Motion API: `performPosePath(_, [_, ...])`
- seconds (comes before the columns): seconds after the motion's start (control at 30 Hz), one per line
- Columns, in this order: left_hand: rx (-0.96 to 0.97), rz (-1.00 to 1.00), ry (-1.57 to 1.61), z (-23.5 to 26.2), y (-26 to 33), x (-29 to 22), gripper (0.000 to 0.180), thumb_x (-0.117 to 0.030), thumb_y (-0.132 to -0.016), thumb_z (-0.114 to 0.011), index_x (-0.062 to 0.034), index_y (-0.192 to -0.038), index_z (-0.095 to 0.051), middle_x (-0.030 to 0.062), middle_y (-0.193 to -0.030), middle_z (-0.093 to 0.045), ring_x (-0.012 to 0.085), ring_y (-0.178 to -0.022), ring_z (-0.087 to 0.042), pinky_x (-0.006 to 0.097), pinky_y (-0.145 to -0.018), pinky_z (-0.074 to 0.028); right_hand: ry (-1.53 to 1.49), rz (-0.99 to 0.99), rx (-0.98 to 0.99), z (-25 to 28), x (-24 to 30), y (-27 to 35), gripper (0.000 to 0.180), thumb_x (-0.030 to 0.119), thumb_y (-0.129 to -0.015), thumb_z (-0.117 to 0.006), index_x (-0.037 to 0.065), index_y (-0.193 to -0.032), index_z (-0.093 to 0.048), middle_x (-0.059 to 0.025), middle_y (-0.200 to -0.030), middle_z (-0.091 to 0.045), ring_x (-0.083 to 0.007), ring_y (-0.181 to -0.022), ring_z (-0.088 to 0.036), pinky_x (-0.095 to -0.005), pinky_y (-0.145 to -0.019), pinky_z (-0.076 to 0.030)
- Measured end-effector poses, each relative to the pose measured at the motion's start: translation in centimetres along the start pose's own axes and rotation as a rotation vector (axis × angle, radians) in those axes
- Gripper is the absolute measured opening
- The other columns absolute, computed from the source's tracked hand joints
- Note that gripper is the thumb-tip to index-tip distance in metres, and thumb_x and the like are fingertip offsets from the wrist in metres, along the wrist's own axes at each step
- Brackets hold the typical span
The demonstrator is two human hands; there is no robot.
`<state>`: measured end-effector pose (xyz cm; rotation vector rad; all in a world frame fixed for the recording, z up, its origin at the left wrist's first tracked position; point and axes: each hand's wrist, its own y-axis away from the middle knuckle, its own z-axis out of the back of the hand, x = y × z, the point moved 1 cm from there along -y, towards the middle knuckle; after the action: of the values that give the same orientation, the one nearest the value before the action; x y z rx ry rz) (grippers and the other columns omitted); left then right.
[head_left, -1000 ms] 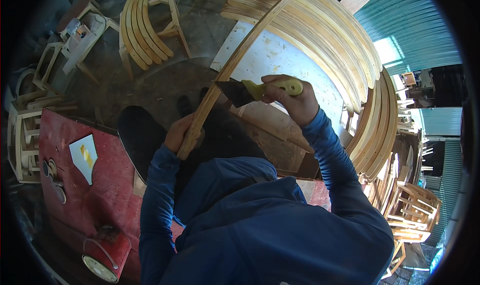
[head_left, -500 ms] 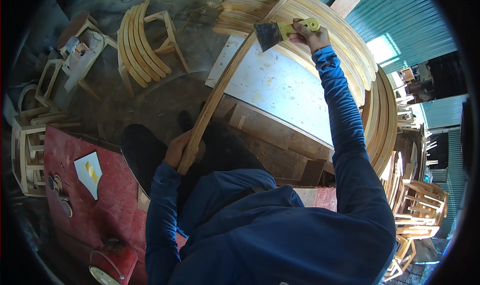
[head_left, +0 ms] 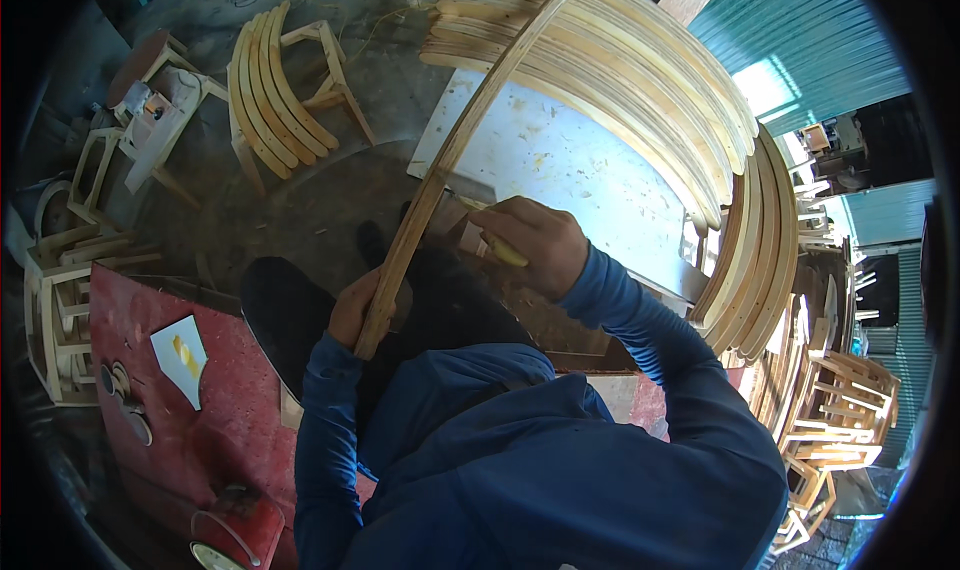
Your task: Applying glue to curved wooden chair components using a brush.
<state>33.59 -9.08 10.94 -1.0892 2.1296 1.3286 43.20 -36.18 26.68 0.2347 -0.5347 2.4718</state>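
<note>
A long, slightly curved wooden strip [head_left: 478, 105] slants from my lap up toward the far stack. My left hand [head_left: 352, 308] is closed around its near end. My right hand [head_left: 543, 242] grips the yellow handle of a putty knife [head_left: 508, 251], to the right of the strip. The wide blade is smeared by motion and lies at the strip's right edge, about midway along; whether it touches the wood I cannot tell.
Stacked curved wooden slats [head_left: 620, 90] lie on a white board [head_left: 550, 145] ahead. More slats [head_left: 275, 90] rest on a wooden frame at far left. A red board [head_left: 240, 370] at left bears a white putty-smeared plate [head_left: 180, 360] and a red can [head_left: 245, 525].
My right hand has drawn the putty knife from the strip's far part back toward my body, bending the elbow. My left hand still holds the near end, almost unmoved.
</note>
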Motion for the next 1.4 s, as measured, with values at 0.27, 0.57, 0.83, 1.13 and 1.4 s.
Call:
performPosePath(0.27, [0.075,-0.030,-0.053,-0.1,1.1,-0.6,0.048,-0.046,-0.106,-0.038,-0.0054,-0.125,-0.055,0.0047,-0.065,-0.057,0.0131,-0.042,-0.050,0.025,-0.036,-0.039,-1.218,-0.789,-0.113,1.3,-12.6,-2.0,0.032,0.012,-0.094,-0.069,-0.006,-0.121,-0.064,-0.0145,-0.101,-0.070,-0.0217,-0.077,-0.072,-0.0322,-0.072,-0.063])
performPosePath(0.57, [0.019,0.001,-0.001,3.0,13.7,1.8,0.071,-0.051,-0.093,-0.062,-0.0010,-0.141,-0.043,0.0038,-0.066,-0.059,0.0104,-0.045,-0.052,0.022,-0.039,-0.042,-0.948,-0.708,-0.633,5.2,-17.9,-1.7,0.031,0.018,-0.096,-0.069,-0.001,-0.121,-0.065,-0.0132,-0.093,-0.071,-0.0212,-0.073,-0.071,-0.0329,-0.069,-0.063])
performPosePath(0.83, [0.062,0.129,0.112,6.0,18.3,3.9,0.092,-0.062,-0.085,-0.070,0.0017,-0.143,-0.040,0.0032,-0.070,-0.061,0.0079,-0.047,-0.055,0.021,-0.042,-0.047,0.151,0.022,-0.302,-0.7,-8.6,-1.6,0.039,0.000,-0.075,-0.073,0.006,-0.114,-0.069,-0.0112,-0.108,-0.064,-0.0308,-0.094,-0.066,-0.0360,-0.077,-0.059])
performPosePath(1.13, [-0.006,0.170,0.187,8.3,19.9,7.0,0.092,-0.058,-0.085,-0.072,0.0027,-0.145,-0.039,0.0053,-0.069,-0.062,0.0097,-0.044,-0.055,0.022,-0.041,-0.048,-0.218,-0.155,-0.230,-0.9,-2.4,1.9,0.033,0.000,-0.082,-0.074,0.006,-0.114,-0.071,-0.0153,-0.114,-0.064,-0.0323,-0.102,-0.068,-0.0365,-0.083,-0.059])
performPosePath(1.4, [0.033,0.186,0.230,9.0,19.3,7.1,0.090,-0.053,-0.086,-0.073,0.0027,-0.147,-0.037,0.0060,-0.070,-0.063,0.0103,-0.045,-0.056,0.022,-0.041,-0.048,0.126,-0.111,-0.232,-1.6,-7.6,-0.4,0.040,-0.001,-0.080,-0.073,0.010,-0.118,-0.070,-0.0141,-0.114,-0.063,-0.0303,-0.099,-0.068,-0.0376,-0.081,-0.060])
